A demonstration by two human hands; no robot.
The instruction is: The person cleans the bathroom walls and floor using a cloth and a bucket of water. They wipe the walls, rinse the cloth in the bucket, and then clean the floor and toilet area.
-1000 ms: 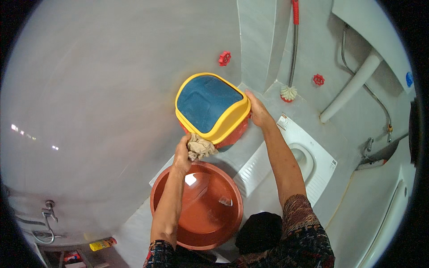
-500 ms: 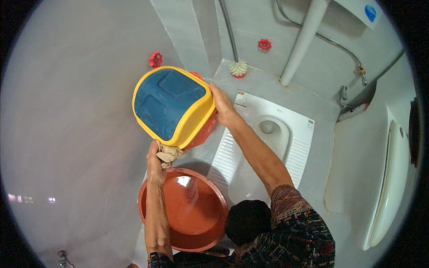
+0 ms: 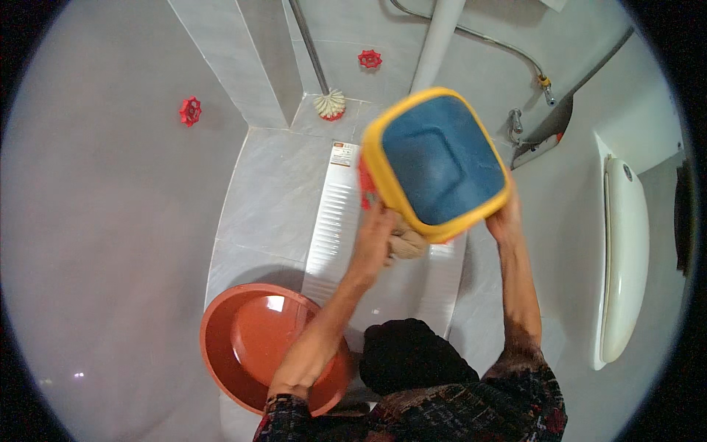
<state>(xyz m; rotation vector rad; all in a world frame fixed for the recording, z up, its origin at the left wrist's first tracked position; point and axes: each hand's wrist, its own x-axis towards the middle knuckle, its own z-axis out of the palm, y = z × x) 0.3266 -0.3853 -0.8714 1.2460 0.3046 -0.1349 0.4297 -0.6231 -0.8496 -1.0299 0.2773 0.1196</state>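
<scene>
Above one squat toilet (image 3: 383, 295), two hands (image 3: 375, 239) (image 3: 505, 216) grip one yellow-rimmed bin (image 3: 442, 158), one cloth (image 3: 406, 239) in the left.

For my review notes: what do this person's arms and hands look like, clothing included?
The left hand and right hand are ungloved, with no watch or bracelet visible. The left sleeve and right sleeve are dark and patterned with reddish and paler flecks, leaving both forearms bare.

Matt plastic lid (image 3: 442, 162), cloth rag (image 3: 407, 243), glossy basin (image 3: 247, 335)
</scene>
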